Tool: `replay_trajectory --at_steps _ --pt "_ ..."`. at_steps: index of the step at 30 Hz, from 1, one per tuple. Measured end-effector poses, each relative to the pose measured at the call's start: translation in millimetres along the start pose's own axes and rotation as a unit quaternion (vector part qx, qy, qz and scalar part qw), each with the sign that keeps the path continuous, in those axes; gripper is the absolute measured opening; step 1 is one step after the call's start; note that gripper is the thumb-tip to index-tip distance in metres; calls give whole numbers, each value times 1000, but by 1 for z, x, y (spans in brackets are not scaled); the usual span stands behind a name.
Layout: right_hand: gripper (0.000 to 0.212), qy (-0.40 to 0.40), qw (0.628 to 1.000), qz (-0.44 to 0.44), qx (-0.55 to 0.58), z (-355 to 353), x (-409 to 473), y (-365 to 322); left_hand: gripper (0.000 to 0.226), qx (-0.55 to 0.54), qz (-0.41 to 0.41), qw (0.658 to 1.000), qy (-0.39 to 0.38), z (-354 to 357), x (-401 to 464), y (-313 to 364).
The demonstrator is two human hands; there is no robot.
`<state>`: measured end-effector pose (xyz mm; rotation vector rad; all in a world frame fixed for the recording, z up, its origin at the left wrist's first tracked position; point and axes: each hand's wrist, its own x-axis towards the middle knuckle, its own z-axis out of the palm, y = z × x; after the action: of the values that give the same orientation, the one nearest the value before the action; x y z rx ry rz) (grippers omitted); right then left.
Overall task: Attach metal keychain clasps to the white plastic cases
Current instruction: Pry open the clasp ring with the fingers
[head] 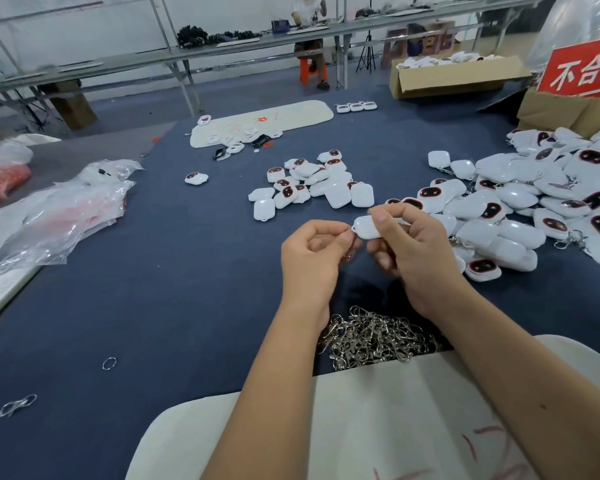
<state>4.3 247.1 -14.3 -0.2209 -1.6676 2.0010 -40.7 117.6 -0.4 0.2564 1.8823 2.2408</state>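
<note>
My right hand grips a white plastic case between thumb and fingers, held above the blue table. My left hand pinches a metal keychain clasp at the case's left end, where its ring meets the case; the clasp is mostly hidden by my fingers. A heap of loose metal clasps lies just below my wrists. A small pile of white cases sits beyond my hands. A larger pile of cases, some with clasps showing, spreads to the right.
Crumpled clear plastic bags lie at the left. Stray rings and a clasp lie at the near left. A white pad lies under my forearms, another white pad farther back. Cardboard boxes and a red sign stand at the right.
</note>
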Motion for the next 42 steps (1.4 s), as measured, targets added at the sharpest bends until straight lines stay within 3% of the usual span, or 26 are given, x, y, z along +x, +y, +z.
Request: replay_trajectory --at_steps 2,5,8,12,14,15,17,19,21,28,33,38,40,42 --pt "12 -8 999 13 29 -2 1 -1 12 -96 -40 994 -19 1 0 1" --pt "13 -7 999 24 45 -2 2 -1 14 -117 -35 992 -15 2 0 0" --pt "12 7 999 27 21 0 2 0 19 58 83 995 26 -1 2 -2" --pt "16 13 999 16 -39 0 0 3 20 345 263 901 8 -6 1 -4" --pt "16 19 998 12 -57 0 -1 3 18 408 295 864 -1 -7 1 -4" --pt "15 22 998 11 -57 0 0 3 17 411 299 861 1 -6 0 -4" --pt "12 23 999 11 -36 -1 1 2 17 334 254 907 18 -4 -1 -4" --pt "11 8 1000 17 4 -2 2 1 18 184 145 972 29 -3 0 -3" --pt "14 -3 999 23 24 -3 3 1 17 58 56 997 9 -3 2 -1" --pt "16 1 1000 25 5 0 1 2 13 -13 -88 996 -33 -24 8 9" --pt "15 -15 999 22 19 -2 1 -1 25 97 -33 992 -70 -11 2 8" --pt "16 -2 999 31 27 -3 2 0 17 -15 -50 994 -92 -8 1 8" --pt "17 -2 999 34 25 -3 3 0 10 -28 -30 996 -76 -8 1 6" --pt "17 1 999 37 15 -3 2 1 17 -22 -7 998 -52 -8 0 4"
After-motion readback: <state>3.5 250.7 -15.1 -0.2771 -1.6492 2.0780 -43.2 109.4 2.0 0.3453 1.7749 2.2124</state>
